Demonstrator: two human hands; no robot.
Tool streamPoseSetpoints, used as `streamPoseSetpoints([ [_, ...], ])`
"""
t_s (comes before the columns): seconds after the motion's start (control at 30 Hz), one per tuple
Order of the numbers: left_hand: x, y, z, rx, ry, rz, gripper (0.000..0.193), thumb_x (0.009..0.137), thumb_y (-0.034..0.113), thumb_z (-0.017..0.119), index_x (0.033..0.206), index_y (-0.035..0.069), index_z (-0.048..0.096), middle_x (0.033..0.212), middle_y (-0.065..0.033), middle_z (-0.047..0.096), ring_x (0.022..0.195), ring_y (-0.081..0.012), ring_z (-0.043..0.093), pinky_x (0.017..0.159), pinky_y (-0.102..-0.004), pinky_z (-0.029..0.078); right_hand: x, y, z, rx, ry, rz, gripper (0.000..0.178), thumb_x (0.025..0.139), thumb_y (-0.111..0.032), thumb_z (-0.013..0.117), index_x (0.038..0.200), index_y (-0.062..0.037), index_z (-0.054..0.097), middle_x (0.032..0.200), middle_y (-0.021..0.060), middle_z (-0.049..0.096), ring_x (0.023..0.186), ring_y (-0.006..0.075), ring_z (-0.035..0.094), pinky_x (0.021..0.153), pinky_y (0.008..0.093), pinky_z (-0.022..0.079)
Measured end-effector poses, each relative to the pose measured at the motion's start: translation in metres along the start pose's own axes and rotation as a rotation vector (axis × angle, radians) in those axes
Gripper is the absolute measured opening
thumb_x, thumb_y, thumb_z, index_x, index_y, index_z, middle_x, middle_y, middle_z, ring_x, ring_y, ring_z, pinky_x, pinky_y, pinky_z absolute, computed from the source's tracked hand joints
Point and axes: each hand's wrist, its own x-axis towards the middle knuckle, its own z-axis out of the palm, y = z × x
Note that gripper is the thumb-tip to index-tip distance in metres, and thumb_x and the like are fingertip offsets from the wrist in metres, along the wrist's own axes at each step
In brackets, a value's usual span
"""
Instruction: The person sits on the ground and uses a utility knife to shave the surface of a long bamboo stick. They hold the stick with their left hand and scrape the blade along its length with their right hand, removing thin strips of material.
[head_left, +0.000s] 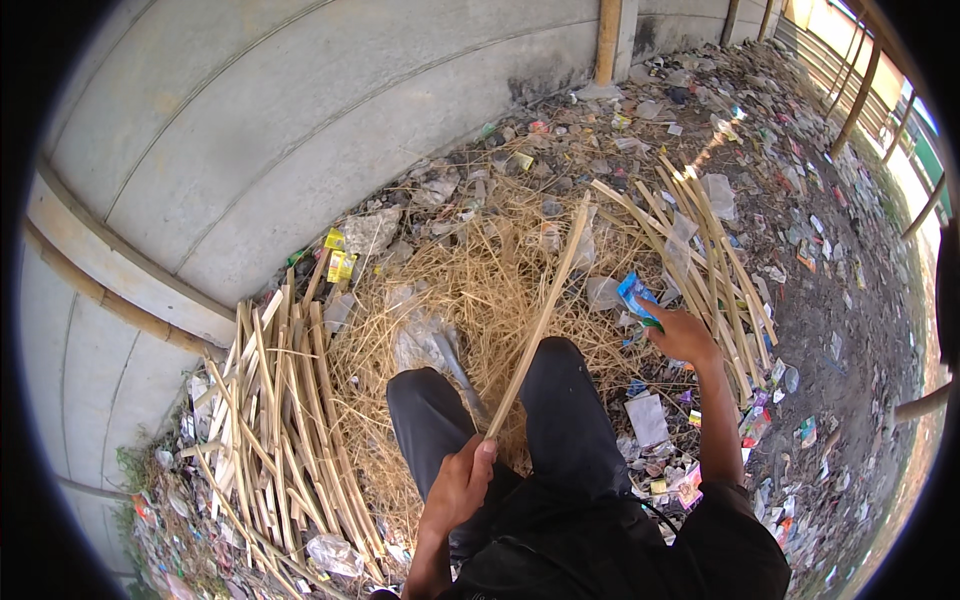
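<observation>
My left hand [462, 482] is closed around the lower end of a long, pale split bamboo strip [545, 315]. The strip slants up and away between my knees, over a bed of dry straw-like shavings [490, 265]. My right hand [685, 337] is out to the right, its fingers curled and the index finger reaching forward. At its fingertips is a blue plastic packet [634, 292]; I cannot tell whether it is held or lies behind them. Something green shows at the fingers, too small to name. A pile of bamboo strips [715, 260] lies just beyond this hand.
Another heap of bamboo strips [290, 430] lies to my left. A grey concrete wall [330, 110] runs along the left and back. Litter [830, 250] covers the dark ground on the right, with wooden poles [860, 95] beyond. A clear plastic bag [425, 340] lies before my knee.
</observation>
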Motion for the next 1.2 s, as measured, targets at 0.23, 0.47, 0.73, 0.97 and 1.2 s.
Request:
streamPoseSetpoints([
  [0.23, 0.0, 0.001, 0.001, 0.01, -0.003, 0.009, 0.054, 0.121, 0.046, 0.039, 0.103, 0.001, 0.061, 0.066, -0.0106, 0.059, 0.053, -0.0239, 0.065, 0.055, -0.0405, 0.053, 0.002, 0.001, -0.006, -0.002, -0.054, 0.052, 0.051, 0.1, -0.026, 0.072, 0.149, -0.0263, 0.059, 0.089, 0.026, 0.075, 0.086, 0.048, 0.073, 0.079, 0.0589, 0.054],
  [0.47, 0.001, 0.006, 0.0, 0.03, -0.023, 0.001, 0.053, 0.121, 0.046, 0.039, 0.107, 0.0, 0.061, 0.067, -0.0116, 0.06, 0.054, -0.0256, 0.065, 0.057, -0.0413, 0.053, -0.001, 0.004, -0.003, -0.003, 0.11, 0.004, 0.034, 0.105, -0.028, 0.069, 0.134, -0.0116, 0.062, 0.087, 0.0211, 0.076, 0.085, 0.0472, 0.074, 0.077, 0.0604, 0.053],
  [0.73, 0.009, 0.013, 0.002, 0.045, -0.015, 0.058, 0.051, 0.12, 0.044, 0.04, 0.112, -0.001, 0.063, 0.071, -0.0197, 0.064, 0.068, -0.0419, 0.067, 0.071, -0.0508, 0.052, -0.027, -0.092, -0.018, 0.409, 0.559, -0.198, 0.034, 0.106, -0.03, 0.075, 0.123, -0.0024, 0.064, 0.094, 0.0189, 0.077, 0.077, 0.04, 0.076, 0.069, 0.0465, 0.059],
  [0.97, 0.014, 0.029, 0.006, -0.167, -0.087, 0.083, 0.061, 0.121, 0.05, 0.032, 0.104, 0.0, 0.062, 0.067, -0.0026, 0.051, 0.054, -0.0118, 0.052, 0.052, -0.03, 0.049, -0.063, -0.154, 0.014, 0.567, 0.48, -0.541, 0.04, 0.097, -0.029, 0.087, 0.118, -0.004, 0.065, 0.095, 0.0114, 0.081, 0.072, 0.029, 0.08, 0.06, 0.0363, 0.06],
  [1.2, 0.017, 0.029, 0.009, -0.427, -0.232, 0.04, 0.065, 0.122, 0.051, 0.028, 0.105, -0.001, 0.063, 0.069, -0.0027, 0.053, 0.056, -0.0111, 0.053, 0.054, -0.0289, 0.054, -0.071, -0.175, 0.027, 0.509, 0.503, -0.659, 0.039, 0.089, -0.027, 0.094, 0.11, -0.0041, 0.071, 0.085, 0.0107, 0.077, 0.065, 0.025, 0.076, 0.057, 0.0342, 0.057],
])
